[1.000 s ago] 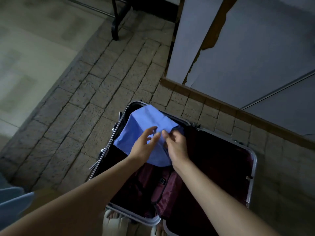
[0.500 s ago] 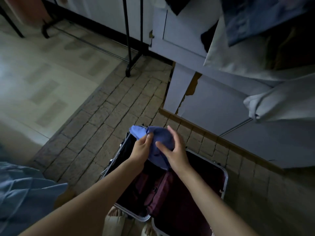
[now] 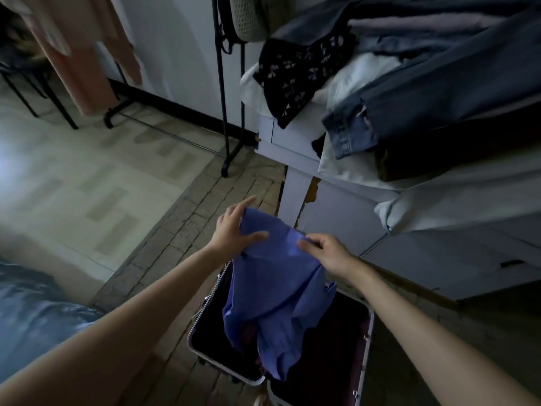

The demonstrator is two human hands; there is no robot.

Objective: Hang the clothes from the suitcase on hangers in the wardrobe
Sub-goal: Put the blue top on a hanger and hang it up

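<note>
Two hands, the left hand [image 3: 231,230] and the right hand [image 3: 328,253], share one blue garment [image 3: 275,288]. Below them lies one open suitcase [image 3: 369,326]. Up and right of the right hand, one pile of clothes [image 3: 409,83]; beyond the left hand, one black rack [image 3: 224,112].

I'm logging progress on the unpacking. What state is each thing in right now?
blue garment: lifted, unfolding, lower end hanging into the suitcase
suitcase: open on the floor
left hand: holds the garment's top edge
right hand: pinches the garment's top
clothes rack: upright, pink garment hanging on it
denim clothes: piled loose, not hung
</note>
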